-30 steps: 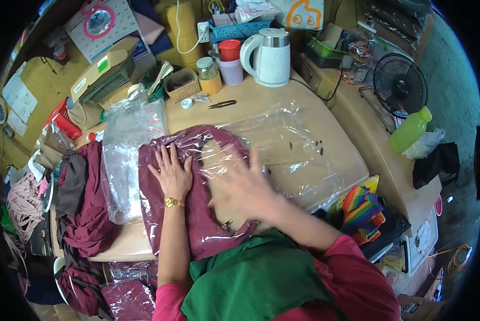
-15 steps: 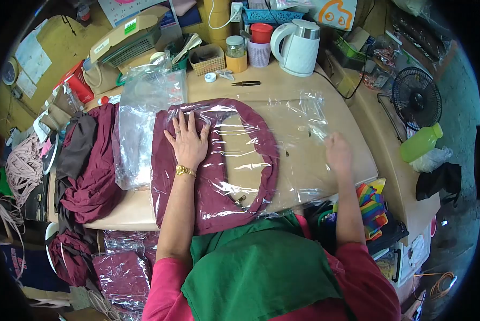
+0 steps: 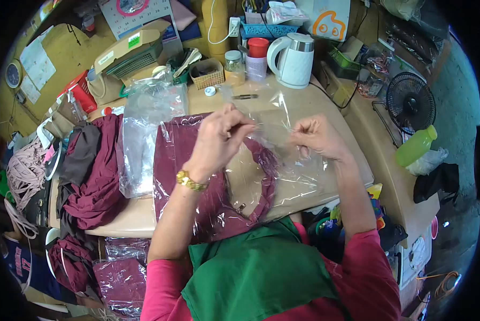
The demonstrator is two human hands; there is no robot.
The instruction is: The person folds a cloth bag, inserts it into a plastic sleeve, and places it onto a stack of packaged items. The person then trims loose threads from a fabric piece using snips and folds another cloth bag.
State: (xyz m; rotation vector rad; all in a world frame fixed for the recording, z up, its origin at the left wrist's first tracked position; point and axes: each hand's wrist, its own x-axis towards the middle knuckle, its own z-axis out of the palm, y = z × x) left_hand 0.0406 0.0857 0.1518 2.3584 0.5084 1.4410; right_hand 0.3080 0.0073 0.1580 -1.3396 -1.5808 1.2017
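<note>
Both hands are raised over a maroon garment (image 3: 184, 155) lying inside a clear plastic bag (image 3: 299, 179) on the tan table (image 3: 197, 101). My left hand (image 3: 221, 136), with a gold watch (image 3: 191, 181) at its wrist, pinches the clear plastic near the bag's top edge. Facing it, my right hand (image 3: 320, 140) pinches the plastic on the bag's right part, which is lifted and creased between the hands. A zipper pull (image 3: 241, 207) shows through the bag near the front. Left of the garment lies a stack of clear bags (image 3: 149, 112).
Dark thread snips (image 3: 245, 97), a white roll (image 3: 210, 91), a wicker basket (image 3: 207, 75), a glass jar (image 3: 233, 61) and a white kettle (image 3: 293, 60) line the back. Maroon cloth (image 3: 98, 182) lies left. A black fan (image 3: 410, 102) and green bottle (image 3: 416, 145) stand right.
My left hand has left the garment, moved right and closed on the plastic. My right hand has swept right, then come back left and up. The bag's open part is now lifted.
</note>
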